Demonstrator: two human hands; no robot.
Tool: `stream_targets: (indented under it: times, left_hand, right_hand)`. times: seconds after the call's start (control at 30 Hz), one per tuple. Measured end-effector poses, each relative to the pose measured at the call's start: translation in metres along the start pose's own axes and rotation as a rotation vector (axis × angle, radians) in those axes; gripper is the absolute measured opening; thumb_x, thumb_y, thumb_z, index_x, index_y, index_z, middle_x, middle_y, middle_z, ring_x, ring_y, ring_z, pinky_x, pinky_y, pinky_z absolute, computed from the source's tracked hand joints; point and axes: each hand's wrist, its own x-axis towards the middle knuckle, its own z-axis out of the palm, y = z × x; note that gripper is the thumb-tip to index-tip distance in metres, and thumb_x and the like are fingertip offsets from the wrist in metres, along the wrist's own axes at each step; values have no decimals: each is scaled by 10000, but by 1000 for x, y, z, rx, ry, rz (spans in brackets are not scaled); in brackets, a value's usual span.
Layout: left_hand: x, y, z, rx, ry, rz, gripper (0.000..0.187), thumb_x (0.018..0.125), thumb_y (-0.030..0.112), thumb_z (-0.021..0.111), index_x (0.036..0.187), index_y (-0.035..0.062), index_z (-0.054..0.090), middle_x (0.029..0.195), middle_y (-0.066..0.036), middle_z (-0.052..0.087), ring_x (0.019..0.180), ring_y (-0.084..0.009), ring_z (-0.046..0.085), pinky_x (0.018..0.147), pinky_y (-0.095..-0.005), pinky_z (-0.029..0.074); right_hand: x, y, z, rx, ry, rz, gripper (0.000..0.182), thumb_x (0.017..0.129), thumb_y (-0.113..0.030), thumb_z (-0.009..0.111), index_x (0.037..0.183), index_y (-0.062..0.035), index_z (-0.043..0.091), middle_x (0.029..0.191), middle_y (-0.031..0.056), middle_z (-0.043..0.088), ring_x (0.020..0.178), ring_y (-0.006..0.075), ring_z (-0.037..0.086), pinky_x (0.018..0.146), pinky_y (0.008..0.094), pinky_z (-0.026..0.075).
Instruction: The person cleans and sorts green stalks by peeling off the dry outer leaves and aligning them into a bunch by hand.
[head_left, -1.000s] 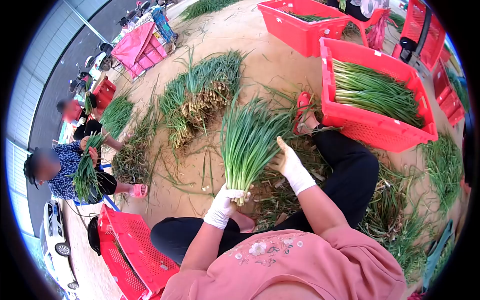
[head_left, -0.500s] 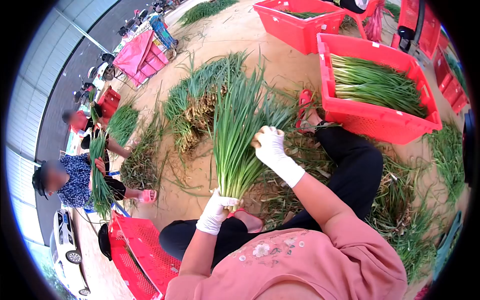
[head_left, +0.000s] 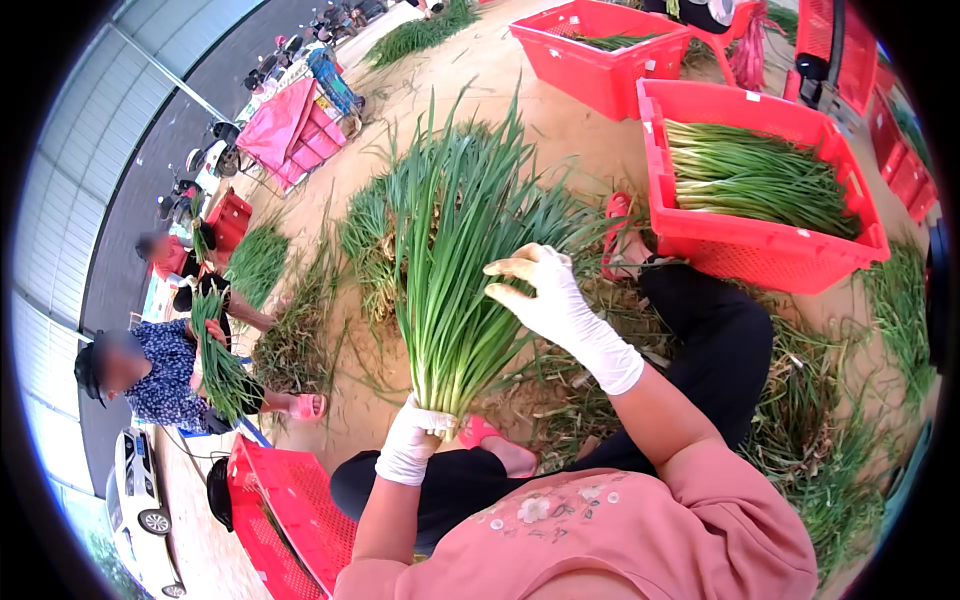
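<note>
My left hand (head_left: 414,440), in a white glove, is wrapped round the pale lower ends of a bunch of long green stalks (head_left: 455,290). The bunch stands upright and fans out at its leafy top. My right hand (head_left: 538,290), also gloved, is at the bunch's right side with thumb and fingers apart and nothing gripped in them. Behind the bunch lies a pile of unsorted greens (head_left: 375,235) with brownish roots, partly hidden by it.
A red crate (head_left: 770,255) of neatly laid stalks stands at the right, another red crate (head_left: 585,75) behind it. At the left are a red crate (head_left: 300,500) and two people (head_left: 160,375) (head_left: 175,255), the nearer holding greens. Loose leaves (head_left: 800,400) litter the ground.
The bunch in my left hand has shifted slightly left and spread wider at the top. My right hand's fingers have opened out from a more curled pose. The nearer person's greens have tilted.
</note>
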Motion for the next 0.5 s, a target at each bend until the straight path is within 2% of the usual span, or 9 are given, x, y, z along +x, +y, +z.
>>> stream_targets:
  times: [0.03, 0.13, 0.23, 0.3, 0.37, 0.4, 0.43, 0.5]
  left_hand:
    - [1, 2, 2, 18, -28, 2, 631, 507, -47, 641, 1117, -2, 487, 954, -161, 602, 745, -257, 597, 630, -336, 493]
    - [0, 1, 11, 31, 9, 35, 628, 507, -51, 641, 1115, -10, 491, 962, -157, 607, 782, -255, 604, 642, -331, 494]
    - [2, 0, 0, 45, -24, 20, 624, 514, -54, 640, 1119, -11, 494, 972, -152, 609, 815, -250, 605, 659, -328, 496]
    - [1, -4, -7, 75, 11, -4, 622, 519, -60, 640, 1121, -7, 494, 971, -148, 609, 797, -251, 605, 656, -332, 497]
    - [-1, -3, -6, 61, 3, 5, 622, 516, -59, 644, 1118, -4, 496, 965, -146, 610, 785, -251, 604, 651, -334, 497]
    - [-3, -2, -5, 46, -8, 12, 623, 514, -59, 649, 1116, -1, 498, 959, -144, 610, 773, -251, 604, 645, -336, 497]
    - [-7, 0, 0, 44, -6, 12, 623, 514, -59, 649, 1116, -1, 498, 959, -144, 610, 773, -251, 604, 645, -336, 497]
    - [-13, 7, 9, -36, 34, 16, 523, 549, -106, 606, 1060, -31, 521, 861, -114, 604, 696, -219, 600, 664, -325, 511]
  right_hand:
    - [1, -2, 11, 11, -56, 61, 207, 687, -305, 690, 826, -151, 676, 809, 39, 582, 868, 231, 538, 806, 376, 357]
    - [2, -5, 26, -133, -223, 157, 161, 702, -283, 651, 773, -139, 665, 799, 52, 576, 860, 252, 540, 802, 406, 355]
    - [-6, 7, 35, -170, -189, 161, 117, 705, -241, 630, 748, -135, 658, 787, 57, 571, 846, 254, 539, 794, 413, 356]
    - [-6, 27, 26, -254, -47, 229, 74, 721, -196, 598, 724, -141, 648, 783, 60, 572, 833, 256, 537, 778, 412, 359]
    - [-3, 63, 0, -257, 115, 271, 88, 718, -203, 611, 698, -122, 639, 762, 88, 601, 750, 273, 569, 687, 400, 401]
    - [-9, 96, -10, -383, 293, 294, 101, 722, -202, 606, 711, -108, 643, 741, 111, 617, 706, 288, 583, 651, 409, 418]
    - [-14, 115, -30, -403, 375, 328, 113, 734, -196, 613, 730, -87, 645, 726, 123, 620, 686, 292, 588, 622, 403, 431]
    - [-33, 167, -58, -200, 625, 502, 181, 762, -214, 619, 720, -39, 630, 691, 121, 619, 626, 258, 583, 559, 358, 432]
